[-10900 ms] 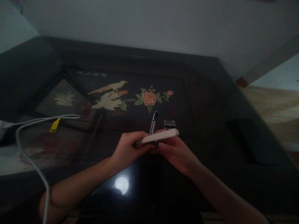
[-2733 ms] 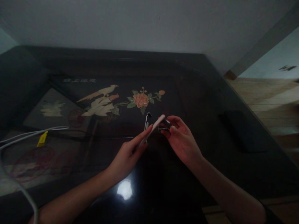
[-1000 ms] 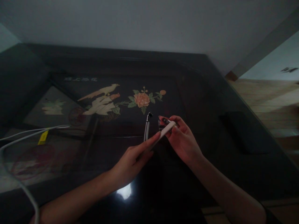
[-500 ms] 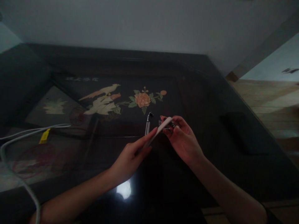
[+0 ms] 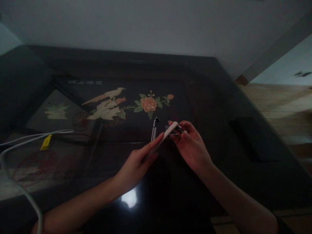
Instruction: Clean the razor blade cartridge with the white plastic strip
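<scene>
My left hand (image 5: 136,164) is closed, with thumb and fingers pinching a slim pale bar with a rounded end (image 5: 170,129). The bar slants up to the right; its exact kind is unclear in the dim light. At its far end, my right hand (image 5: 191,144) curls its fingers around a small shiny piece, partly clear and partly dark (image 5: 176,130). That piece lies against or just behind the bar's tip; I cannot tell which. Just beyond my left fingertips is a thin light-coloured tool with a dark hooked metal head (image 5: 154,128), its lower end hidden by my hand.
A glossy black table (image 5: 202,191) bears an inlaid bird (image 5: 107,109) and flower (image 5: 148,104). White cables (image 5: 14,146) with a yellow tag (image 5: 46,142) lie at left. A dark flat object (image 5: 254,139) rests at right. A grey wall (image 5: 136,26) rises behind.
The pale bar and the fingers of my right hand have shifted very slightly. Both hands keep their hold, and everything else stays in place.
</scene>
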Available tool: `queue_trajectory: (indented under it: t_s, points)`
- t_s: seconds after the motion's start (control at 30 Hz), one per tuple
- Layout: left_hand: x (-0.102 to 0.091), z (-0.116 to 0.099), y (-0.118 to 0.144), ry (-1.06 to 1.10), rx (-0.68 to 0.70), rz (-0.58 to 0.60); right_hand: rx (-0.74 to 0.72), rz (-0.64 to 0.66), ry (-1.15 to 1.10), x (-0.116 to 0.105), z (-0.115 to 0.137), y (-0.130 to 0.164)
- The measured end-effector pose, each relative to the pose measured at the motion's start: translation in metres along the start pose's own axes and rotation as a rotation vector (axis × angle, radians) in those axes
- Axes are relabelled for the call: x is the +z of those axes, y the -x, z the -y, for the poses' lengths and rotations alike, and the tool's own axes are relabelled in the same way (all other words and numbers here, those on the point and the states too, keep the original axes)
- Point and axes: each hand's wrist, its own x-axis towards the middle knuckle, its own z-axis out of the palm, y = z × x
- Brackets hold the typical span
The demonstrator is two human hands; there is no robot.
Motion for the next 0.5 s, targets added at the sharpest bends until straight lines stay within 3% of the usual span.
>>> queue_trajectory:
  t_s: [0.23,0.5]
  points:
    - [-0.0007,-0.0032,0.0032,-0.017,0.070,0.087,-0.008,0.017,-0.014,0.0039,-0.0009,0.0016]
    - [-0.0022,-0.0078,0.0049,-0.058,0.091,0.093,0.005,0.048,0.004,0.0072,0.0039,0.0053]
